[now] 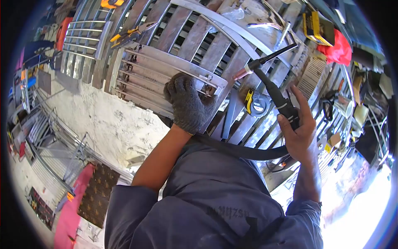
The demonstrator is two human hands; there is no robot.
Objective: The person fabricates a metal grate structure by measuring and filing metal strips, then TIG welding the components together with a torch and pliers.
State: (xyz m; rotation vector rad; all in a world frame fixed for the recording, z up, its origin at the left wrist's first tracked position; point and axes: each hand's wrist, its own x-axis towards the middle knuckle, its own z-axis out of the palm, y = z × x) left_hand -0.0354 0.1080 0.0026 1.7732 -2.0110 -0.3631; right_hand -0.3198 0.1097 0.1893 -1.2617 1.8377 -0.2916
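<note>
- Head view, my only feed: the left hand (188, 99), in a dark knit glove, lies with fingers bent over the metal frame (176, 66); I cannot tell whether they grip it or just rest.
- Right hand (302, 128), bare: thumb and fingers closed round the handle of the welding torch (271, 89), forefinger mostly straightened.
- Torch head sits beyond the right fingers, its pinkish nozzle turned toward the frame's near corner, apart from the left fingers. I judge the low handle grip keeps skin back from the nozzle, and the glove guards the hand nearest the metal.
- Frame lies flat on the slatted counter (198, 36), under and left of the left fingers; the counter presumably keeps it level.
- Tape measure (258, 104) between the two hands, nearer the right fingers; perhaps parked there for easy reach. Its label is too small for me to read.
- Yellow-handled pliers (132, 33) lie beyond and left of the left fingers.
- Writing: faint letters left of the left fingers, not legible; shirt (215, 195) print inverted, only partly readable.
</note>
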